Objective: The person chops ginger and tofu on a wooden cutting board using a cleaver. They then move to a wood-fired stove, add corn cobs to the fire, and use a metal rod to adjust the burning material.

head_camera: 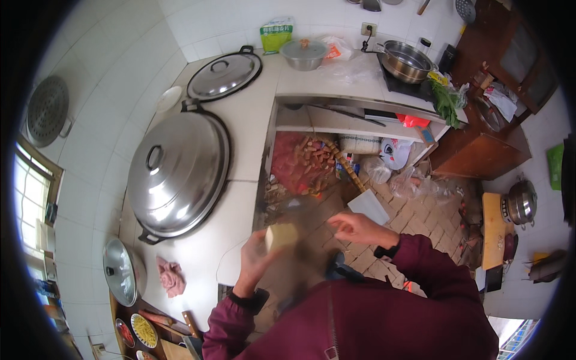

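My left hand (255, 258) grips a pale yellow block (281, 236), in front of my body and beside the edge of the white tiled counter (245, 198). What the block is made of, I cannot tell. To its right, my right hand (360, 228) hovers apart from the block, index finger out and the others loosely bent, with nothing visible in it. Behind that hand, on the brick floor, lies a flat white tool head (370, 206) with a bamboo handle (348, 167). The area between my hands is blurred.
Two woks with steel lids (180, 175) (225, 74) sit in the counter. A pink cloth (171, 276), a wooden-handled knife (191, 323) and a plate of yellow strips (144, 330) are at lower left. Wood pieces (315, 157) lie under the counter; a steel pot (405, 63) stands at the back.
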The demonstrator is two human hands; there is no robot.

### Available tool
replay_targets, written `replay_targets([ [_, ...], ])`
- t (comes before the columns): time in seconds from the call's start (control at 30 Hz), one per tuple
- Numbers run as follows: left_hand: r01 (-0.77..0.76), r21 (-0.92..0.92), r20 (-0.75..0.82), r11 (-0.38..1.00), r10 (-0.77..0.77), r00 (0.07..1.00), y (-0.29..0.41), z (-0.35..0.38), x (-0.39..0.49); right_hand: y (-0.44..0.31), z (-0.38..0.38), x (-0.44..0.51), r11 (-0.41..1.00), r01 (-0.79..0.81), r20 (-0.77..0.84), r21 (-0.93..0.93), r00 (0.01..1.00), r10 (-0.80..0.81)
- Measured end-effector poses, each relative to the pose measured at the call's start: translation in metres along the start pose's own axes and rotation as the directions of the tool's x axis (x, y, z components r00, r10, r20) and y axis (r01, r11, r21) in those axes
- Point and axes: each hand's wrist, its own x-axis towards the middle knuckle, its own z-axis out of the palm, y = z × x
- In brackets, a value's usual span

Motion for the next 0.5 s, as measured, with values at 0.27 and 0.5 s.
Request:
replay_targets([
  [0.27, 0.022, -0.107, 0.094, 0.994, -0.012, 0.995, 0.054, 0.087, 0.142, 0.069, -0.17, 0.007, 0.998, -0.006, -0.364, 0.061, 0.931, 0.027],
  [0.5, 0.026, -0.132, 0.058, 0.991, -0.018, 0.998, 0.075, 0.091, 0.257, 0.109, -0.271, 0.108, 1.0, 0.02, -0.498, 0.018, 0.867, -0.008],
])
